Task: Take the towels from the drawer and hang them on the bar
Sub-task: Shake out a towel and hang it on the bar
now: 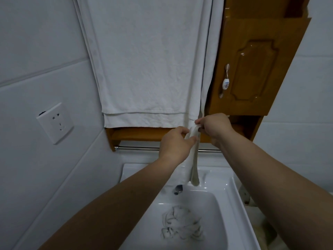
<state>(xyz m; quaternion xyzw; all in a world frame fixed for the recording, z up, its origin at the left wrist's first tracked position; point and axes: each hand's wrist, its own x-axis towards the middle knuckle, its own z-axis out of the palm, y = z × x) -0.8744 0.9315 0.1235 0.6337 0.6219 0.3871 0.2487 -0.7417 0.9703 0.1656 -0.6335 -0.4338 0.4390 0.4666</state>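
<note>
A broad white towel (144, 60) hangs flat against the wall, its double hem just above a wooden shelf. To its right hangs a second, narrow bunched white towel (207, 73), and its lower end (194, 168) dangles over the sink. My left hand (174, 143) pinches this bunched towel from the left. My right hand (214, 127) pinches the same towel from the right, a little higher. A chrome bar (138, 148) runs under the wooden shelf, behind both hands. The bar that carries the towels lies above the frame.
A white sink (227, 204) lies below, with a crumpled whitish cloth (182, 224) in its basin and a tap (178, 189) at its back. A wooden cabinet door (252, 69) with a ceramic handle (225, 82) stands at the right. A wall socket (55, 122) sits at the left.
</note>
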